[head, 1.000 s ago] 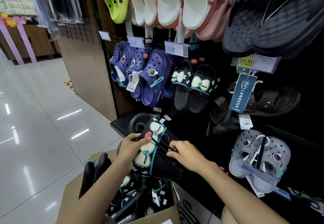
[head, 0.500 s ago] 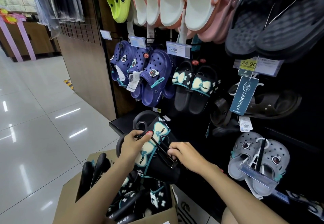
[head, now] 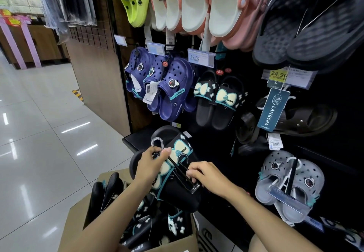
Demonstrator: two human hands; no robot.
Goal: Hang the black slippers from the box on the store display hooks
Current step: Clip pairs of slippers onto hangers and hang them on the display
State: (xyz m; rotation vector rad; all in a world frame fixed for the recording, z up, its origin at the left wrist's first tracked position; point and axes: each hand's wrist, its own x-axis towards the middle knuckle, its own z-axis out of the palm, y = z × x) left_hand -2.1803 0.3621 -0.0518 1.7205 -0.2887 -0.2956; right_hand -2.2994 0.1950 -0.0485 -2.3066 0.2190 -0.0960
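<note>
black slippers [head: 177,180] with cream bows, a pair held above the open cardboard box [head: 78,230], just in front of the dark display wall [head: 244,153]. left hand [head: 151,165] pinching the hanger hook [head: 157,143] at the pair's top. right hand [head: 208,177] with its grip clenched on the black hanger bar [head: 187,178]. more slippers in the box below.

Hung slippers [head: 214,98] crowd the wall; black gap [head: 220,147] beneath seems open
</note>
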